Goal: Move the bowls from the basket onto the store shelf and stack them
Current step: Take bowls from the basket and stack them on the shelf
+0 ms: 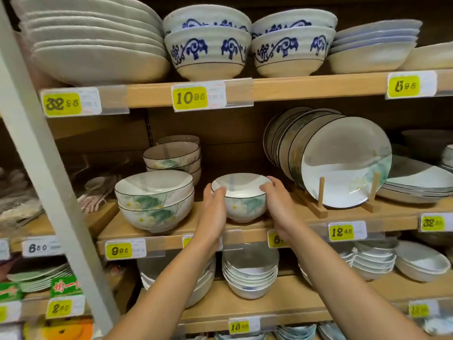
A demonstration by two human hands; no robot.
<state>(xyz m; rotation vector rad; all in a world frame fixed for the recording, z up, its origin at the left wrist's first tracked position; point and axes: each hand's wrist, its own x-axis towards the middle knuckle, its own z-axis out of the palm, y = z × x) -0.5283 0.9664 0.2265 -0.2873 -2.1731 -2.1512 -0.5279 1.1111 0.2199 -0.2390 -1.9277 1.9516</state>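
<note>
Both hands clasp one small lotus bowl (245, 207) from opposite sides. The left hand (214, 209) wraps the bowl's left wall, its thumb hooked over the black-edged rim and its other fingers curled round the side. The right hand (277, 200) mirrors it on the right wall, with the thumb lying on the rim and fingertips (269, 179) reaching round the far edge. Neither hand is spread flat. Each grips the bowl firmly enough that the palms press against its painted green leaves and white flowers.

The bowl sits upright between the two hands, mouth up, near the front of the wooden middle shelf (171, 229). Its foot is down at the board, though whether it fully rests there cannot be told.

Just to its left, apart from the left hand, stands a stack of two larger bowls (154, 200) with the same lotus pattern. Behind that is a taller stack of smaller bowls (174, 158). To the right, near the right hand but not touching it, matching plates (343, 163) lean on edge in a wooden rack (321, 200).
</note>
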